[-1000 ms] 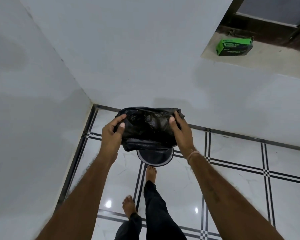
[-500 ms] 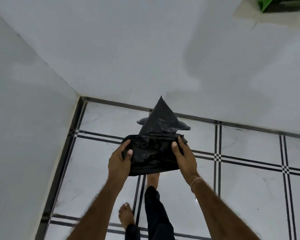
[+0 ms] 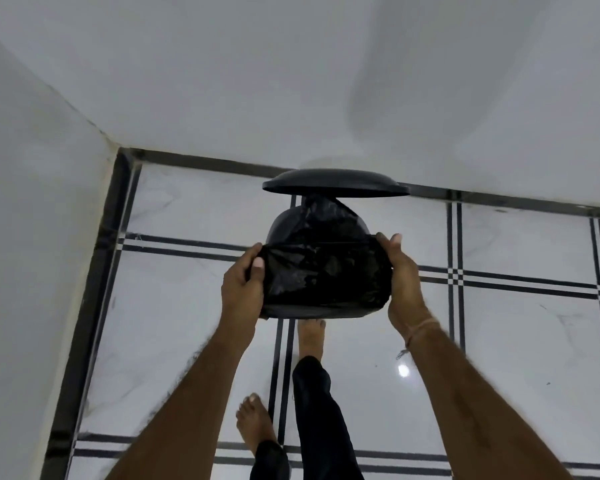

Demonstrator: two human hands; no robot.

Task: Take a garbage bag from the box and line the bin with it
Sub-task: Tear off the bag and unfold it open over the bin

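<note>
A black garbage bag [image 3: 326,271] is spread over the mouth of a small black bin [image 3: 284,226] on the floor near the wall. The bin's round lid [image 3: 336,183] stands raised behind it. My left hand [image 3: 243,285] grips the bag's left edge at the bin's rim. My right hand [image 3: 404,275] grips the bag's right edge on the other side. Part of the bag sags down into the bin. My right foot [image 3: 310,336] rests at the bin's base, which hides any pedal. The box is out of view.
White walls meet in a corner at the upper left [image 3: 118,147]. The floor is glossy white tile with black stripe borders [image 3: 454,275]. My left foot [image 3: 257,424] stands behind, near the bottom of the view.
Both hands have lowered the bag onto the bin and pulled its edges wider. The bag's peaked tip has dropped inside. The view tilted down, and the green box left the frame.
</note>
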